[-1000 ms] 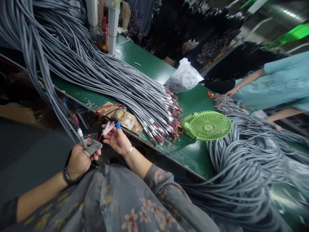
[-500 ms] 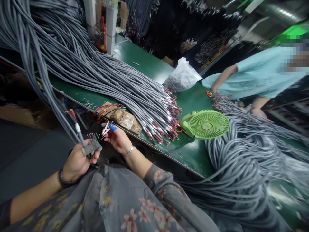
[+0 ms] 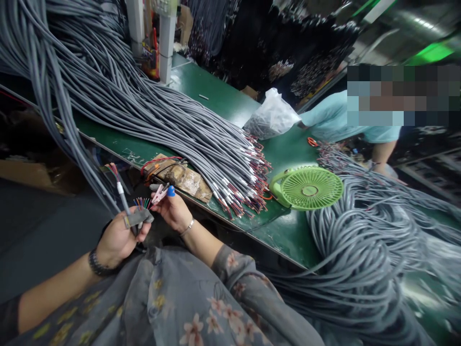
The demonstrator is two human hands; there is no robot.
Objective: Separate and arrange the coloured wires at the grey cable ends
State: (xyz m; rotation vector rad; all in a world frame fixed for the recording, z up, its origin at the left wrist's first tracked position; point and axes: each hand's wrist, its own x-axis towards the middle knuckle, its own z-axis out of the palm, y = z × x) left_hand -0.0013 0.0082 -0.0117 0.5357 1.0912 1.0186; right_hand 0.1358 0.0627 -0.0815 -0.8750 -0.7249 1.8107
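Observation:
My left hand (image 3: 117, 240) is closed around a grey multi-core cable, and its thumb is wrapped in grey material. Above that thumb, thin coloured wires (image 3: 142, 203) fan out with bare tips. A second cable end with a white band (image 3: 120, 187) and loose coloured wires stands up beside the hand. My right hand (image 3: 176, 212), a blue cover on one fingertip, pinches a small pale pink clip-like tool (image 3: 158, 194) close to the fanned wires. I cannot tell whether the tool touches them.
A thick bundle of grey cables (image 3: 151, 105) lies across the green table (image 3: 284, 230). Taped cardboard (image 3: 190, 182) sits at its edge. Beyond are a green fan (image 3: 308, 190), a plastic bag (image 3: 273, 115), orange-handled scissors (image 3: 312, 142), coiled cables (image 3: 360, 250) and a person in turquoise (image 3: 382, 134).
My hands have shifted slightly; the right hand and pink tool have turned a little beside the wires. The person across the table has leaned lower and to the left.

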